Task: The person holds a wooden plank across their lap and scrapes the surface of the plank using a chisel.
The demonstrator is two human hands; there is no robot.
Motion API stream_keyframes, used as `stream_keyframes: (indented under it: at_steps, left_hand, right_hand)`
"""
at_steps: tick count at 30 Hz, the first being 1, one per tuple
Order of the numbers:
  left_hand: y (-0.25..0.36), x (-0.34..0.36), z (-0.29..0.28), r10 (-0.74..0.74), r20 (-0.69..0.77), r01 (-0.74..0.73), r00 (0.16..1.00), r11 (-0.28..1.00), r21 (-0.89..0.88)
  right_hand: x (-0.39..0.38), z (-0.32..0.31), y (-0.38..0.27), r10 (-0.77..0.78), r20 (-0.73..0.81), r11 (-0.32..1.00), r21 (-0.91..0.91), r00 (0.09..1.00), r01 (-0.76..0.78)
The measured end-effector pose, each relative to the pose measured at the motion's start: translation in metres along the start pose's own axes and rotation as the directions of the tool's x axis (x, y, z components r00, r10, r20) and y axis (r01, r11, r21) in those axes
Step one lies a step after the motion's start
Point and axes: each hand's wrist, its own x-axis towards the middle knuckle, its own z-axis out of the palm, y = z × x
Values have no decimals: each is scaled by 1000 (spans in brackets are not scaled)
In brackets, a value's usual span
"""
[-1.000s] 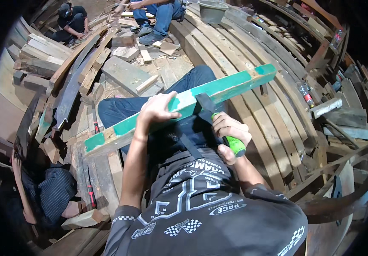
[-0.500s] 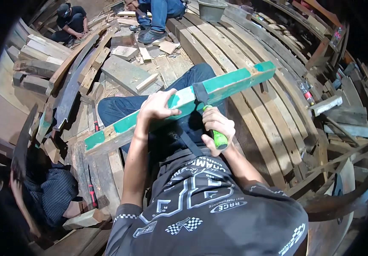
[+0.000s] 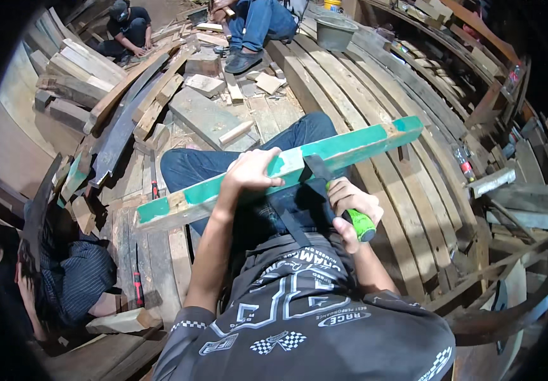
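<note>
A long wooden beam (image 3: 356, 145) with worn green paint on its face lies slanted across my lap, its right end farther away. My left hand (image 3: 251, 173) grips it near the middle, fingers over the top edge. My right hand (image 3: 354, 206) is closed round the bright green handle of a scraper (image 3: 316, 170). Its dark flat blade rests against the beam just right of my left hand. Bare wood shows at several spots between the green patches. Part of the handle is hidden by my fingers.
Long curved planks (image 3: 375, 95) run along the right side. Loose timber (image 3: 90, 95) is stacked at far left. A red-handled screwdriver (image 3: 138, 287) lies on the floor at left. A grey bucket (image 3: 336, 32) stands far off. Other people (image 3: 128, 28) sit nearby.
The whole view has shifted, so the scene sits lower and farther right. The scraper's handle has swung rightward and its blade sits slightly lower on the beam. My left hand keeps its grip.
</note>
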Motion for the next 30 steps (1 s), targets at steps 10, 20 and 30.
stream_keyframes:
  at_steps: [10, 20, 30]
  left_hand:
    - [2, 1, -5, 17, 14, -16, 1000, 1000, -9]
    - [2, 4, -3, 83, -58, -83, 995, 997, -7]
    - [3, 5, -5, 9, 41, -6, 999, 998, -58]
  right_hand:
    - [3, -2, 0, 40, 58, 998, -51, 998, -37]
    - [-7, -10, 5, 0, 67, 999, -42, 998, 3]
    - [-10, -3, 13, -9, 136, 988, -152, 991, 29]
